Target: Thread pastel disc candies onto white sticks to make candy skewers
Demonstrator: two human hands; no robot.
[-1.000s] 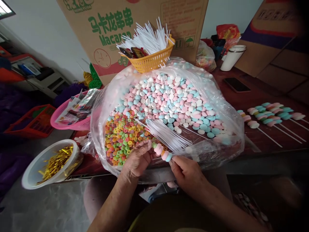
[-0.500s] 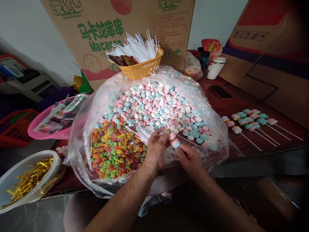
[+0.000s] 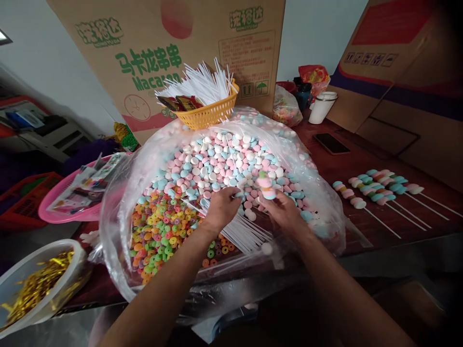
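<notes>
My right hand (image 3: 284, 209) is closed around a candy skewer (image 3: 265, 183), held upright over the bag, with pink and blue-white marshmallows and a green gummy ring near its top. My left hand (image 3: 224, 206) has its fingers pinched together at the edge of the loose marshmallows (image 3: 227, 159); what lies between the fingertips is hidden. Pink, blue and white marshmallows fill the back of an open clear plastic bag (image 3: 115, 236). Gummy rings (image 3: 159, 236) in several colours lie at its front left. White sticks (image 3: 246, 236) lie in front of both hands.
Finished-looking skewers (image 3: 379, 188) lie in a row at the right, near a phone (image 3: 331, 143) and a white cup (image 3: 322, 108). A yellow basket (image 3: 206, 115) of sticks stands behind the marshmallows. A pink basket (image 3: 65, 217) and a tub of gold ties (image 3: 77, 255) are at left.
My hands have moved apart. The right hand has raised the skewer and now grips it just below the candy; the left has let go of it and moved left to the marshmallows.
</notes>
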